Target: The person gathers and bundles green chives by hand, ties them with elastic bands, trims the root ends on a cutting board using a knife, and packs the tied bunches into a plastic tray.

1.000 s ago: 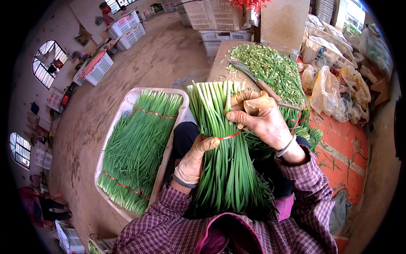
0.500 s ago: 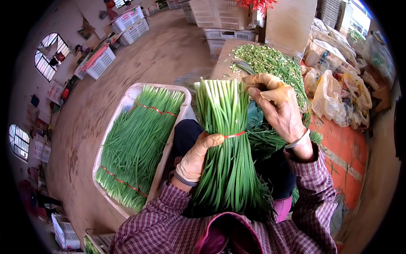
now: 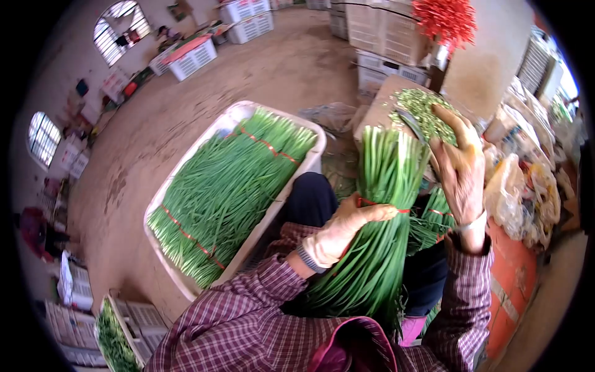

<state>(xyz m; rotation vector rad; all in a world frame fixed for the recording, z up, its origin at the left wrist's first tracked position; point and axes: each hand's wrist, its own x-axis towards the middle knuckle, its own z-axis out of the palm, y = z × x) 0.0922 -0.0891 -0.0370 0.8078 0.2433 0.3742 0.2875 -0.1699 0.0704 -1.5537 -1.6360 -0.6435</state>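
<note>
My left hand (image 3: 342,230), in a thin tan glove, grips a thick bundle of green chives (image 3: 379,235) at its red rubber band (image 3: 377,204), holding it upright over my lap. My right hand (image 3: 457,162) presses flat against the right side of the bundle's pale cut ends (image 3: 390,139), fingers spread upward. Both arms wear plaid sleeves.
A white tray (image 3: 238,115) on the left holds banded chive bundles (image 3: 226,189). Ahead, a board carries chopped green trimmings (image 3: 421,105) and a knife (image 3: 410,124). More chives (image 3: 429,220) lie by my right knee. Plastic bags (image 3: 527,192) are at right, white crates (image 3: 381,28) behind.
My view swung left and tilted. My right hand slid from the top of the cut ends to their right side. My left hand kept its grip at the band.
</note>
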